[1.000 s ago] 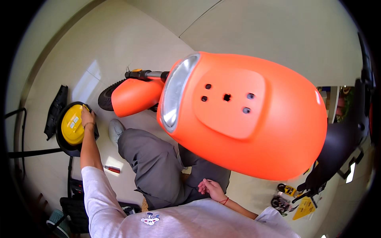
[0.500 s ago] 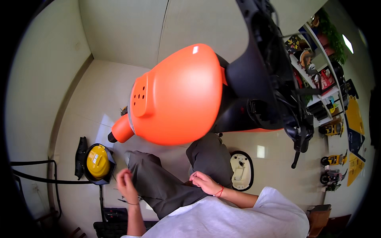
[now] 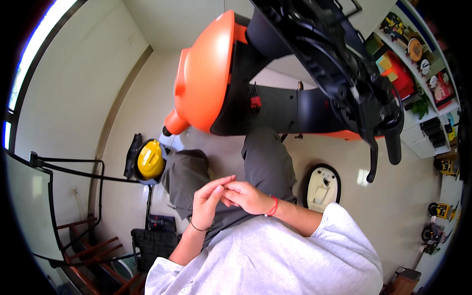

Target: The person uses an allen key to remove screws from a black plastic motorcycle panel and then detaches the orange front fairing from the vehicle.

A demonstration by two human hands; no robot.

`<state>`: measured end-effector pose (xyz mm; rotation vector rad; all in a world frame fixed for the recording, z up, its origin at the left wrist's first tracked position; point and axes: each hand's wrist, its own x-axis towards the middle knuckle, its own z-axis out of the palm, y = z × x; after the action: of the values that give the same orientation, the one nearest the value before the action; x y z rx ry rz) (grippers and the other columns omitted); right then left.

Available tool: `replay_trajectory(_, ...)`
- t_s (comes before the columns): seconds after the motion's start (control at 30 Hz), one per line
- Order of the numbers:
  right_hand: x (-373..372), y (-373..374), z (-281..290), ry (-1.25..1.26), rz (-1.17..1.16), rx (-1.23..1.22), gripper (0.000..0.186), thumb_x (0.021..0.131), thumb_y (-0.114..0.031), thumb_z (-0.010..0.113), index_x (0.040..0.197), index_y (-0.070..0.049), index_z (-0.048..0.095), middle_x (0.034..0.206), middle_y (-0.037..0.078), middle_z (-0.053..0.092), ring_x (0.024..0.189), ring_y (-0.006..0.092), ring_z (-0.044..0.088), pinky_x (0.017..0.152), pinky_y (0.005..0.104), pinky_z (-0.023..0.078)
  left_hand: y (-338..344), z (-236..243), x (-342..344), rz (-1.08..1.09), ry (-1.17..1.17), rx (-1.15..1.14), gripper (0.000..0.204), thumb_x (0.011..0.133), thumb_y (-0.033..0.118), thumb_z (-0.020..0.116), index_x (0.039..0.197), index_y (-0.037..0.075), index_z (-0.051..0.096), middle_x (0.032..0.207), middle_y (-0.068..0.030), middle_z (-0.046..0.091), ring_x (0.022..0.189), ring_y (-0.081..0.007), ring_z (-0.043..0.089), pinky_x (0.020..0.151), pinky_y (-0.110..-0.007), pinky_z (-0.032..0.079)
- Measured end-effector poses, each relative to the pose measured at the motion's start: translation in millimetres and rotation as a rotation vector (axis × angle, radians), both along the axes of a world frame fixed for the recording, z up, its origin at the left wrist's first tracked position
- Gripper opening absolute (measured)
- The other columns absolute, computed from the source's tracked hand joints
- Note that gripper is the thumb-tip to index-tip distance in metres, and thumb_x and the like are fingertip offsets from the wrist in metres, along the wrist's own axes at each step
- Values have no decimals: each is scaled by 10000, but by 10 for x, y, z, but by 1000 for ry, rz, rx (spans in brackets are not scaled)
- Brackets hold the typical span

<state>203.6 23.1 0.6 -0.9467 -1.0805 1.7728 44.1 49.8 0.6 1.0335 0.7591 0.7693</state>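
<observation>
In front of my shirt, above my lap, my left hand [image 3: 207, 199] and my right hand [image 3: 249, 197] meet. The fingers of both are closed and overlap at the tips; whatever may lie between them is hidden. Beyond my knees stands an orange and black scooter [image 3: 206, 73], which neither hand touches. Its black footboard [image 3: 273, 108] is exposed, with a small red connector [image 3: 255, 102] on a cable there. To the right of my knee, an oval white panel with a black rim [image 3: 322, 189] lies on the floor.
On the left floor, a yellow helmet-like part [image 3: 151, 160] rests in a black holder beside a long black piece [image 3: 132, 156]. Nearer are a black tool case [image 3: 152, 246] and a wooden chair [image 3: 91, 250]. Shelves with small items [image 3: 418, 64] and yellow toy vehicles [image 3: 441, 210] line the right.
My left hand has moved right and up to meet my right hand. The view has shifted, so the scooter sits higher and its black footboard shows.
</observation>
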Motion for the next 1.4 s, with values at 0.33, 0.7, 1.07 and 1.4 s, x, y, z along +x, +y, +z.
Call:
replay_trajectory(0.33, 18, -325, -74, 395, -35, -46, 223, 976, -113, 439, 1163, 6, 416, 884, 122, 633, 646, 120, 584, 585, 238, 462, -294, 145, 96, 107, -23, -154, 265, 914, 57, 515, 1170, -2, 482, 984, -86, 614, 568, -39, 442, 491, -196, 426)
replay_trajectory(0.7, 390, -453, -66, 38, -235, 93, 218, 942, -76, 506, 1134, 10, 446, 836, 80, 646, 712, 82, 587, 613, 214, 465, -299, 55, 312, 178, -161, -319, 98, 954, 109, 503, 904, 26, 521, 1056, -148, 628, 898, -182, 633, 823, -303, 505)
replay_trajectory(1.07, 451, -354, -141, 71, -494, 121, 142, 931, -28, 530, 1063, 14, 562, 985, 92, 642, 862, 107, 612, 776, 223, 500, -176, 55, 544, 239, -303, -466, 97, 946, 114, 526, 937, 20, 549, 1049, -112, 613, 915, -150, 620, 848, -279, 508)
replay_trajectory(1.4, 484, -294, -168, -31, -540, 21, 142, 971, -130, 480, 1012, 1, 515, 787, 40, 566, 726, 87, 533, 691, 231, 454, -321, -203, 630, 4, -182, -481, 95, 912, 126, 583, 933, 34, 592, 926, -37, 623, 828, -105, 573, 792, -258, 463)
